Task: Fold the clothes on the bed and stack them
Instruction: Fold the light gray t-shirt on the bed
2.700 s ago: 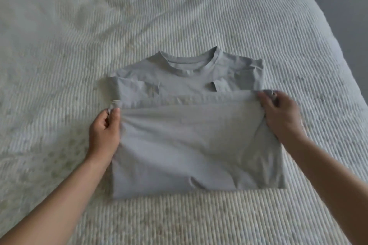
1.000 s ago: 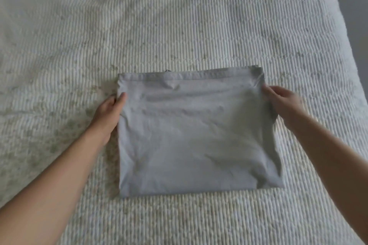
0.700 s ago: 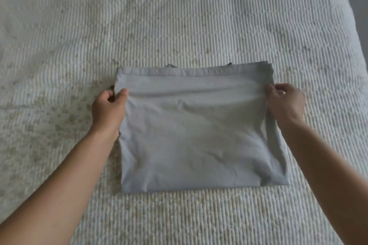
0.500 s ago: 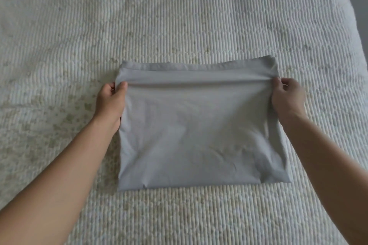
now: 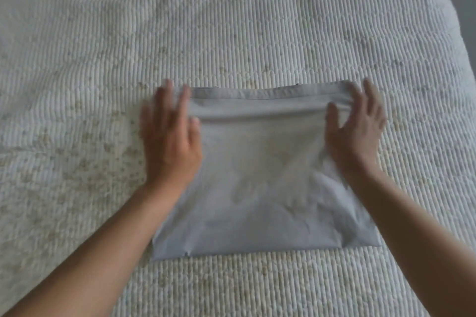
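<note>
A light grey T-shirt lies folded into a flat rectangle in the middle of the bed. Its collar and sleeves are hidden inside the fold. My left hand lies flat over the shirt's upper left corner, fingers straight and spread. My right hand lies over the upper right corner, fingers straight and spread, thumb on the cloth. Both hands are blurred by motion. Neither hand grips the fabric.
The bed is covered with a white ribbed quilt that has faint speckled patches. The bed's right edge drops off to a dark floor at the top right. No other clothes are in view.
The lower half of the shirt was folded up over the collar. Both hands have since let go of the side edges, opened flat and moved onto the top corners.
</note>
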